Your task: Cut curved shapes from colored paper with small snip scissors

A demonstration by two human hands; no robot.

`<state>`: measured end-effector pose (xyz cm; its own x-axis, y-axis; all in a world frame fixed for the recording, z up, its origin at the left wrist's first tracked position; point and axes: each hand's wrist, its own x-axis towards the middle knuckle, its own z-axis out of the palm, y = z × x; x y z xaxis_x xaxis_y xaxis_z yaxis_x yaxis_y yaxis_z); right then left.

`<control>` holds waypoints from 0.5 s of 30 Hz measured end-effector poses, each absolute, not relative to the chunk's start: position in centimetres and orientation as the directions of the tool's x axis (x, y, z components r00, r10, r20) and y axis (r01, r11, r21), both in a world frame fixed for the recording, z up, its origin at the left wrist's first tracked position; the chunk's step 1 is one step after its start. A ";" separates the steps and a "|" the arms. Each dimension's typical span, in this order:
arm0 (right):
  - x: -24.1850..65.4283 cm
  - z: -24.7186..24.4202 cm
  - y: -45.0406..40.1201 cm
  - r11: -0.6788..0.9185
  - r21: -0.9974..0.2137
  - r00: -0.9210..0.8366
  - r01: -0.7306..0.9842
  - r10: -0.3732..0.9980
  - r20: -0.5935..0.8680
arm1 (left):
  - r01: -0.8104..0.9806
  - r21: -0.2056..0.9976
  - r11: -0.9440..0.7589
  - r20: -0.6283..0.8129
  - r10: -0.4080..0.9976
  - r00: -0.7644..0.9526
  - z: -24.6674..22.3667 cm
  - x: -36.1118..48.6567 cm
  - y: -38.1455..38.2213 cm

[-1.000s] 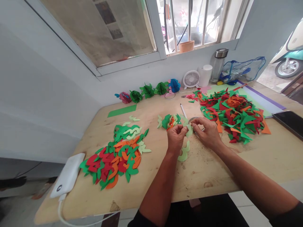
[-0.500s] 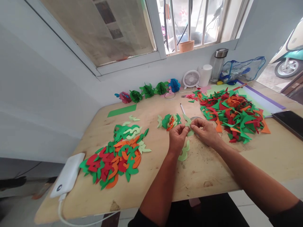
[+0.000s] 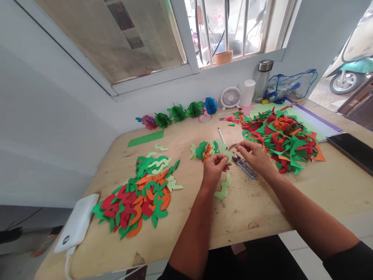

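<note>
My left hand [image 3: 215, 169] pinches a light green paper piece [image 3: 228, 155] above the wooden table. To its right, my right hand [image 3: 254, 155] is raised, thumb and fingers pressed together; what they hold, if anything, is too small to make out. Blue-handled snips [image 3: 246, 168] lie below my right hand. Another light green cut-out [image 3: 223, 187] rests just below my left hand. Behind my left hand is a small group of green and orange cut-outs [image 3: 201, 150], with a white pen [image 3: 221, 135] beyond.
Curved cut-outs [image 3: 131, 206] are heaped at the left, beside a white power bank [image 3: 77, 222]. Scraps [image 3: 287, 136] cover the right side near a black phone [image 3: 351, 148]. Along the wall stand paper figures [image 3: 177, 112], a fan [image 3: 230, 97] and a bottle [image 3: 263, 81].
My right hand has come away from the light green piece, which stays in my left hand. The snips now show between the hands. The whole view has shifted slightly.
</note>
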<state>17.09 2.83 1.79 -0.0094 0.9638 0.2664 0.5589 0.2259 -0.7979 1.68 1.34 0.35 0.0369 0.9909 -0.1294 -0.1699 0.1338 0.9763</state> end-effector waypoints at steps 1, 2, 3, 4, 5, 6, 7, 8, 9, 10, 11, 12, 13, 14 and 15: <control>17.4 1.7 3.0 0.210 -0.758 0.000 0.617 0.964 0.267 | -0.178 0.975 0.133 -0.134 0.991 0.009 0.4 1.6 1.4; 17.7 1.6 3.2 0.193 -0.710 0.004 0.677 0.964 0.265 | -0.187 0.973 0.132 -0.137 0.990 -0.015 0.5 1.5 1.5; 17.9 1.4 3.3 0.179 -0.661 0.007 0.729 0.963 0.269 | -0.195 0.972 0.132 -0.141 0.990 -0.032 0.5 1.4 1.5; 18.1 1.2 3.5 0.175 -0.614 -0.005 0.769 0.963 0.269 | -0.201 0.970 0.135 -0.146 0.988 -0.041 0.5 1.4 1.5; 18.2 1.0 3.6 0.175 -0.570 -0.022 0.803 0.964 0.264 | -0.204 0.969 0.139 -0.151 0.988 -0.044 0.5 1.4 1.6; 18.4 0.8 3.7 0.173 -0.533 -0.036 0.828 0.966 0.257 | -0.205 0.968 0.145 -0.157 0.987 -0.044 0.5 1.4 1.6; 18.4 0.7 3.7 0.170 -0.503 -0.048 0.847 0.968 0.246 | -0.203 0.968 0.149 -0.161 0.986 -0.043 0.5 1.4 1.6; 18.5 0.5 3.8 0.165 -0.480 -0.056 0.862 0.971 0.234 | -0.199 0.968 0.154 -0.165 0.986 -0.038 0.5 1.4 1.6; 18.5 0.3 3.9 0.161 -0.463 -0.060 0.872 0.972 0.225 | -0.193 0.968 0.158 -0.167 0.986 -0.029 0.4 1.4 1.6; 18.5 0.1 3.9 0.162 -0.452 -0.067 0.877 0.973 0.220 | -0.187 0.969 0.160 -0.167 0.986 -0.022 0.4 1.4 1.6; 18.4 0.0 3.9 0.167 -0.443 -0.075 0.881 0.973 0.218 | -0.181 0.970 0.162 -0.167 0.986 -0.013 0.3 1.5 1.6; 18.4 -0.1 4.0 0.173 -0.437 -0.084 0.883 0.973 0.217 | -0.172 0.971 0.163 -0.166 0.986 -0.003 0.2 1.5 1.6; 18.3 -0.2 4.0 0.178 -0.433 -0.091 0.884 0.972 0.215 | -0.162 0.973 0.162 -0.163 0.987 0.006 0.1 1.6 1.6; 18.2 -0.3 4.0 0.177 -0.431 -0.093 0.885 0.974 0.209 | -0.151 0.976 0.158 -0.158 0.987 0.013 0.0 1.7 1.6; 18.2 -0.3 4.0 0.173 -0.430 -0.097 0.886 0.976 0.194 | -0.139 0.979 0.151 -0.150 0.988 0.022 -0.2 1.8 1.6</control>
<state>18.15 4.01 -0.32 -0.0967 0.9762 0.1939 0.8861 0.1732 -0.4299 1.79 1.57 -0.15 0.0225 0.9885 -0.1496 -0.1386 0.1512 0.9787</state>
